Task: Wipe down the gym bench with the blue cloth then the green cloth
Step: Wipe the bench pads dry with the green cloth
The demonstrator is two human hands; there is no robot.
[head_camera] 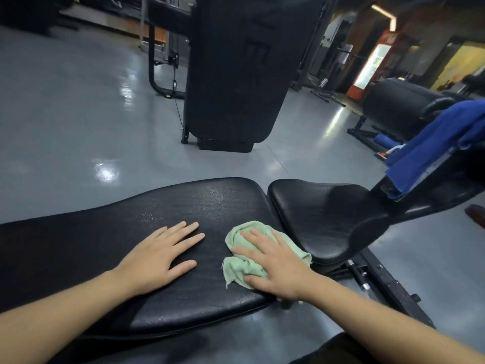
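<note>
The black padded gym bench runs across the lower half of the view, with a separate black seat pad at its right end. A crumpled green cloth lies on the bench's long pad near the gap to the seat. My right hand presses flat on top of the green cloth, fingers spread. My left hand rests flat and bare on the pad to the left of the cloth. The blue cloth hangs over the bench's frame at the right, away from both hands.
A tall black weight machine stands on the shiny grey floor beyond the bench. Another black padded machine sits at the right rear, with a lit red fridge behind. The bench's metal frame extends at lower right.
</note>
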